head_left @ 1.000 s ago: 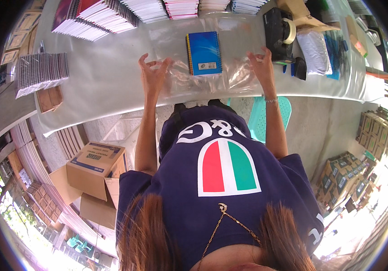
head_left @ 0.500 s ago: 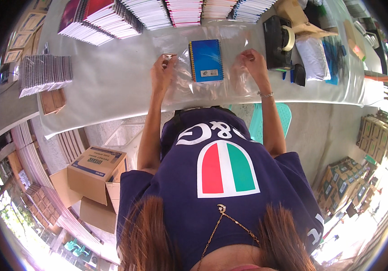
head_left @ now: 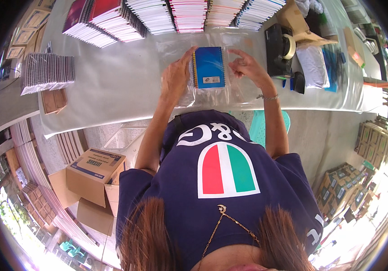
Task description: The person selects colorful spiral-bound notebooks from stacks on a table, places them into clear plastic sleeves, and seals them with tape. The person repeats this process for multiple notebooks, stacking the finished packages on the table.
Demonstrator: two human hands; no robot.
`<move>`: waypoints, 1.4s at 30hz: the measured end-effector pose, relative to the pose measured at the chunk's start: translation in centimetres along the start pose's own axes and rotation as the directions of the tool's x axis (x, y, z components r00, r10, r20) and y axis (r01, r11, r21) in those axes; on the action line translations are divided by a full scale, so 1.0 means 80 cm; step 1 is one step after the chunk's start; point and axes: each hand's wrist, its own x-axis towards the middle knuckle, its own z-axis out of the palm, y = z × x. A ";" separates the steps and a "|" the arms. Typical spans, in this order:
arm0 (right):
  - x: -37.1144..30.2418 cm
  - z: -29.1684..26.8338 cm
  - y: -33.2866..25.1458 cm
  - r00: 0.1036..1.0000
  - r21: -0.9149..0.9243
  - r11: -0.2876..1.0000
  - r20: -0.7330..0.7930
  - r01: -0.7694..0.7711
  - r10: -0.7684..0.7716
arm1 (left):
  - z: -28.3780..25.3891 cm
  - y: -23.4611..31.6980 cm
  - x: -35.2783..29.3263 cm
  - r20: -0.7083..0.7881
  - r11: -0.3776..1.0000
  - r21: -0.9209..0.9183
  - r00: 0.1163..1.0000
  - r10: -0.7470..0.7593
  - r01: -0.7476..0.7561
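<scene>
A blue spiral notebook [head_left: 210,67] lies on a clear plastic sheet [head_left: 176,49] on the table in front of me. Yellow coil shows along its left edge and dark coil along its right; a white label sits near the bottom. My left hand [head_left: 176,77] rests beside the left edge, index finger stretched toward the upper left corner, holding nothing that I can see. Just off the right edge, my right hand [head_left: 248,68] has its index finger extended toward the upper right corner and the other fingers loosely bent. Nothing shows in its grasp.
Several notebook stacks [head_left: 187,16] line the far side. A black tape dispenser [head_left: 279,52], a white bag [head_left: 312,67] and an opened carton [head_left: 295,20] stand to the right. A bundle of spiral notebooks [head_left: 48,74] sits at the left; an open box [head_left: 95,165] is below the table.
Both hands have come inward from the plastic's sides toward the notebook. The left now lies along its edge; the right's pinched fingers have opened out, index extended. The view has shifted slightly.
</scene>
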 end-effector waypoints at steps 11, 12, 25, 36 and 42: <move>0.006 0.018 -0.008 0.992 -0.080 0.997 -0.125 -0.007 -0.003 | 0.008 0.010 0.003 -0.009 0.932 0.168 0.946 -0.325 0.322; 0.007 0.020 -0.006 0.990 -0.075 0.997 -0.139 0.011 -0.021 | 0.008 0.012 0.005 -0.006 0.926 0.185 0.943 -0.334 0.329; 0.008 0.041 -0.016 0.979 -0.098 0.995 -0.203 -0.004 -0.016 | 0.010 0.019 0.010 0.044 0.954 0.070 0.954 -0.296 0.293; 0.008 0.050 -0.019 0.966 -0.193 0.980 -0.242 0.039 -0.086 | 0.011 0.029 0.012 -0.044 0.912 0.074 0.914 -0.402 0.405; 0.011 0.062 -0.014 0.955 -0.147 0.989 -0.290 0.025 -0.067 | 0.010 0.032 0.017 0.059 0.903 0.147 0.907 -0.416 0.404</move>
